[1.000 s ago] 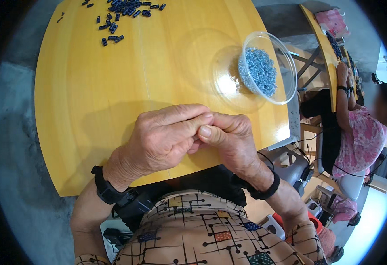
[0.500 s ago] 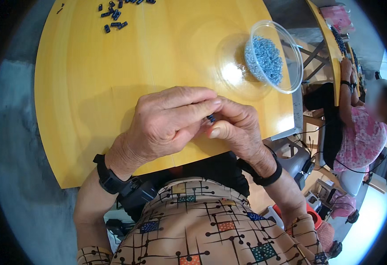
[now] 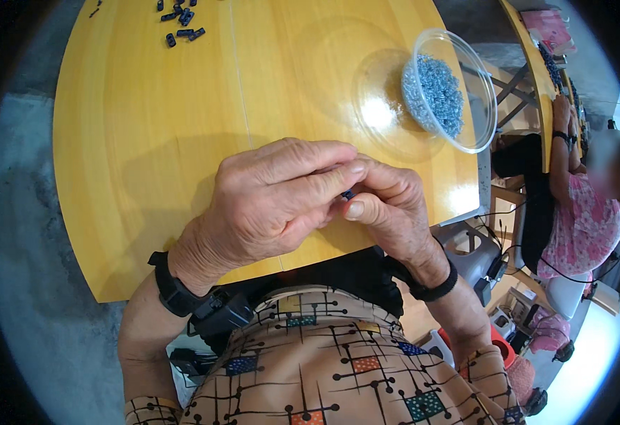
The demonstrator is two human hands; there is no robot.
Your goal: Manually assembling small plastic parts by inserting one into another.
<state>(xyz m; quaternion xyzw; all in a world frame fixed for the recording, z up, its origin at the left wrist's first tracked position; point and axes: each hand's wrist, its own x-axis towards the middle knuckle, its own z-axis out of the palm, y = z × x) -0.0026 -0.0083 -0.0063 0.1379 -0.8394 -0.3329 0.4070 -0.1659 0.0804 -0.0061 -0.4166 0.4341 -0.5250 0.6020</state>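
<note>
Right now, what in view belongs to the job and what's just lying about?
Job, apparently:
- small dark piece between left hand and right hand
- loose dark blocks
- clear plastic bowl of tiny silvery-blue pieces

Probably just about:
- pink cloth or bag, upper right
- grey plastic stool

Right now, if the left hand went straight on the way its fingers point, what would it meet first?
The left hand points at the right hand and would likely meet it first, beside the small dark piece; overlap hides exact contact.
</note>
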